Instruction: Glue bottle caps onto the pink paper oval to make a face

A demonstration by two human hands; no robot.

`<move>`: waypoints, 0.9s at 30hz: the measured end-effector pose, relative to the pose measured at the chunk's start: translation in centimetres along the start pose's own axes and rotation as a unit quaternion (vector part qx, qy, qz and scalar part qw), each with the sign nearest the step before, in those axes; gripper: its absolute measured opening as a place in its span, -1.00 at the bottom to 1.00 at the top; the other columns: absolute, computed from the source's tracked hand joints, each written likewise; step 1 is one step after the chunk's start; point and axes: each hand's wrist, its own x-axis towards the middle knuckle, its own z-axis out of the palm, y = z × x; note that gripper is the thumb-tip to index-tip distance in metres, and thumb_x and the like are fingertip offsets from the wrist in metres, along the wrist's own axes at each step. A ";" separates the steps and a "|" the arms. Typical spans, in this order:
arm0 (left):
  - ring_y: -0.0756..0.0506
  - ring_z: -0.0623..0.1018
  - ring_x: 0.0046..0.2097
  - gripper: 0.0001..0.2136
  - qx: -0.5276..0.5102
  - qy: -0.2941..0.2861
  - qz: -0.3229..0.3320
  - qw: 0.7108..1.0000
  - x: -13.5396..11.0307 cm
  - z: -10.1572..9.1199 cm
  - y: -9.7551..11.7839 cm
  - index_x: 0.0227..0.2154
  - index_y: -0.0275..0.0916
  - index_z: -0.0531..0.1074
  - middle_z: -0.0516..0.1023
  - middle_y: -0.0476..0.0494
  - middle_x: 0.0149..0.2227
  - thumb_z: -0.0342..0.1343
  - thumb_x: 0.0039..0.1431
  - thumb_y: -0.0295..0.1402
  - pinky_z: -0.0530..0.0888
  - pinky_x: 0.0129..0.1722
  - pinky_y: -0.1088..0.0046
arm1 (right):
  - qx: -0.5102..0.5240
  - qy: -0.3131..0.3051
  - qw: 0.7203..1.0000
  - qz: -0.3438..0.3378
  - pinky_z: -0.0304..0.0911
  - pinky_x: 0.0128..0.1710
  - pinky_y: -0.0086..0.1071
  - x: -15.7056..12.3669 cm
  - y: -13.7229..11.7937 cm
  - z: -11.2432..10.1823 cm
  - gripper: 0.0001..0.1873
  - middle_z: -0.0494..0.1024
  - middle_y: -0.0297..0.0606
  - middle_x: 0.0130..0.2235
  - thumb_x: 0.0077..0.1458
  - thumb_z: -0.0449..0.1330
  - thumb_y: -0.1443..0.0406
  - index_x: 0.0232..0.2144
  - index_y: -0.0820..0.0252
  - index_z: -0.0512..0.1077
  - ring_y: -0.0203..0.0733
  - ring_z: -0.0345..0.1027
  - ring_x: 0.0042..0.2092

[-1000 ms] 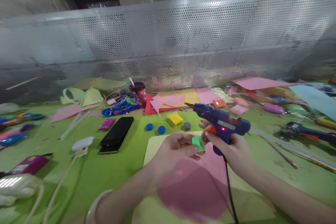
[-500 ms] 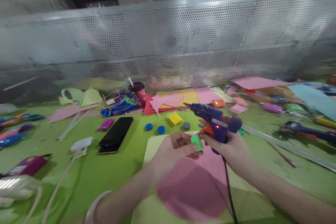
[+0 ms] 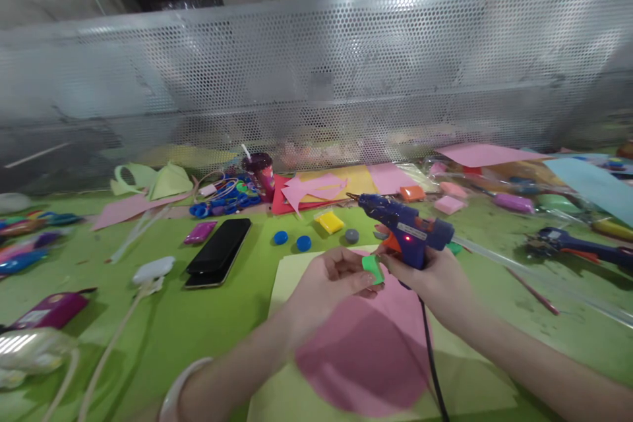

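Between the fingers of my left hand [image 3: 331, 283] is a small bright green piece [image 3: 372, 269], perhaps paper or foam; its exact kind does not show. My right hand [image 3: 438, 277] wraps round a dark blue glue gun [image 3: 406, 227] with an orange trigger and a lit red light. Its nozzle points left, above and beyond the green piece. My right fingertips are close to that piece; whether they touch it I cannot tell. Below both hands lies a pink paper circle [image 3: 366, 356] on pale yellow sheets [image 3: 284, 376]. The gun's black cord runs down across them.
Two blue caps [image 3: 303, 243], a grey cap [image 3: 351, 236] and a yellow packet [image 3: 329, 222] lie just beyond the sheets. Left are a black phone [image 3: 220, 254] and a white charger [image 3: 154, 270]. A lidded cup [image 3: 260, 175] stands farther back. Another glue gun [image 3: 583, 244] lies right.
Almost nothing differs. The green piece is tilted slightly and sits a touch farther right; the glue gun has shifted very slightly left.
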 end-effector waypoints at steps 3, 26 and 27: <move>-0.01 0.56 -0.40 -0.76 -0.007 -0.003 0.010 1.000 0.0 0.1 -0.2 -0.46 -0.31 0.46 0.57 -0.07 -0.45 0.39 -0.21 -0.39 0.52 -0.30 0.42 | -0.011 -0.002 1.000 -0.018 0.33 -0.38 -0.32 0.0 0.2 0.0 -0.79 0.58 -0.30 -0.45 -0.15 0.20 0.13 -0.49 0.13 0.50 -0.08 0.44 -0.36; -0.01 0.57 -0.42 -0.78 -0.048 0.100 0.084 0.990 0.5 -1.0 1.3 -0.41 -0.28 0.37 0.54 0.02 -0.47 0.31 -0.09 -0.38 0.51 -0.26 0.42 | 0.158 -0.064 0.985 -0.005 0.30 -0.28 -0.34 0.6 0.7 -0.2 -0.84 0.56 -0.21 -0.37 -0.07 0.24 0.22 -0.43 0.21 0.48 -0.17 0.41 -0.33; 0.00 0.57 -0.43 -0.77 -0.055 0.109 0.085 0.989 0.7 -1.1 1.4 -0.41 -0.28 0.36 0.53 0.03 -0.48 0.31 -0.09 -0.38 0.51 -0.26 0.42 | 0.164 -0.071 0.984 -0.005 0.30 -0.26 -0.33 0.6 0.6 -0.2 -0.84 0.55 -0.21 -0.36 -0.06 0.24 0.23 -0.43 0.21 0.48 -0.17 0.41 -0.31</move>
